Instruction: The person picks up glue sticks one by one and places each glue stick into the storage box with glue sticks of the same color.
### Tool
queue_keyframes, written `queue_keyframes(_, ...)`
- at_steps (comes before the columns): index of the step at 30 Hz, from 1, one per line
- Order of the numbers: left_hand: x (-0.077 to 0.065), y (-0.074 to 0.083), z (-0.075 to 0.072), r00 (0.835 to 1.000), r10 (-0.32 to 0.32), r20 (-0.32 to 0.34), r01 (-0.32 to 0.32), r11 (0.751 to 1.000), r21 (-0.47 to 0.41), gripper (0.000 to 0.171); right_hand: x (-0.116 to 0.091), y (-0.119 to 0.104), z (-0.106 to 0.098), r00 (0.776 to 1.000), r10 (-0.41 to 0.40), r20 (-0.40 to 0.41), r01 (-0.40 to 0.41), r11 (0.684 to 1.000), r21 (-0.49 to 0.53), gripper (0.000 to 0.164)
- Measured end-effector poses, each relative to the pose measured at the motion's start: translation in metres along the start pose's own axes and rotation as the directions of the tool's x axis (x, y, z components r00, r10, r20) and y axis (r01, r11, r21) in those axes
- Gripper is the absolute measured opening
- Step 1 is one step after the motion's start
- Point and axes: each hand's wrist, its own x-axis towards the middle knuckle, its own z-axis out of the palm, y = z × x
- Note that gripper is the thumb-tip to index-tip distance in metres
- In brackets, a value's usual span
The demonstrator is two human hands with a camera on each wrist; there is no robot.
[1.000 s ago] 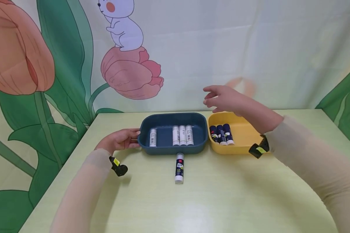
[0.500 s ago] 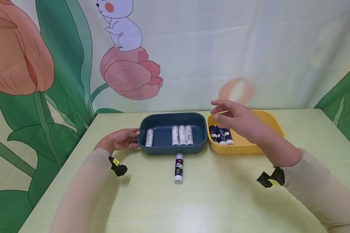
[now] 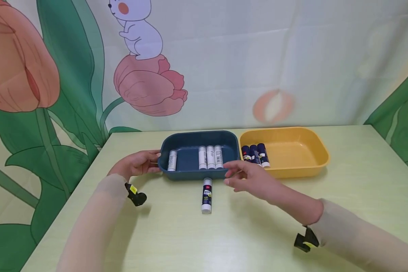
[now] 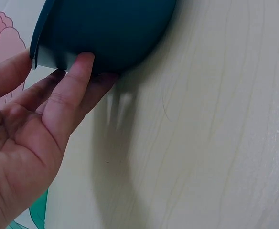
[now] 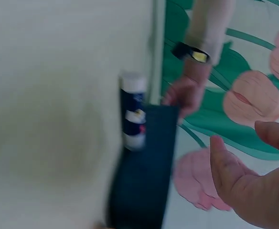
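Observation:
In the head view, my left hand (image 3: pixel 139 163) holds the left end of a dark blue tray (image 3: pixel 190 175), its thumb at the rim and its fingers against the outer wall (image 4: pixel 111 33). Several white sticks (image 3: pixel 210 157) lie inside, one of them apart at the left. In front of the tray, a navy glue stick (image 3: pixel 206 196) with white ends lies on the table. My right hand (image 3: pixel 251 179) hovers to its right with relaxed, parted fingers and nothing between them. The right wrist view shows the glue stick (image 5: pixel 134 112) away from the right fingers (image 5: pixel 220 162).
A yellow tray (image 3: pixel 299 172) stands close against the right side of the blue one. Three navy glue sticks (image 3: pixel 255 154) lie at its left end. A printed cloth (image 3: pixel 217 75) with flowers hangs behind the pale table (image 3: pixel 176 234).
My right hand has come down from above the yellow tray, leftward and toward the glue stick on the table. The leftmost white stick has shifted left in the blue tray. My left hand keeps its place.

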Motion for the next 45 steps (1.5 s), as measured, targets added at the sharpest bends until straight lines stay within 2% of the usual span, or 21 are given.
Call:
queue_keyframes(4,0.000,0.000,0.001,1.000,0.001,-0.003,-0.001,1.000,0.003,0.057,0.009,0.015,0.020,0.992,0.125,0.029,-0.126,0.991,0.034,0.060)
queue_keyframes(8,0.001,0.001,0.001,1.000,0.003,-0.002,-0.003,1.000,-0.001,0.057,0.018,0.025,0.039,0.971,0.236,0.029,-0.237,0.970,0.060,0.065)
queue_keyframes(13,0.003,0.000,0.000,1.000,0.004,0.011,-0.004,1.000,0.000,0.058,0.035,0.035,0.057,0.948,0.318,0.000,-0.316,0.944,0.092,0.065)
queue_keyframes(22,0.004,-0.001,0.000,1.000,0.010,0.011,-0.010,1.000,0.003,0.060,0.063,0.036,0.072,0.939,0.339,-0.065,-0.334,0.940,0.068,0.059)
queue_keyframes(29,0.003,0.000,0.000,1.000,0.003,0.013,-0.003,1.000,0.007,0.060,0.075,0.033,0.084,0.914,0.386,-0.129,-0.392,0.920,-0.024,0.075)
queue_keyframes(33,0.003,-0.001,-0.001,1.000,0.006,0.015,-0.006,1.000,0.008,0.061,0.080,0.029,0.095,0.907,0.384,-0.172,-0.402,0.912,-0.084,0.075)
queue_keyframes(37,0.004,-0.001,-0.001,1.000,0.012,0.017,-0.012,1.000,0.018,0.061,0.078,0.019,0.103,0.906,0.365,-0.214,-0.397,0.908,-0.133,0.065)
queue_keyframes(41,0.004,0.000,-0.001,1.000,0.013,0.017,-0.014,1.000,0.016,0.060,0.074,0.010,0.106,0.915,0.317,-0.251,-0.365,0.914,-0.177,0.052)
queue_keyframes(45,0.003,0.000,-0.001,1.000,0.019,0.025,-0.020,0.999,0.028,0.059,0.075,0.011,0.108,0.912,0.324,-0.252,-0.374,0.908,-0.189,0.041)
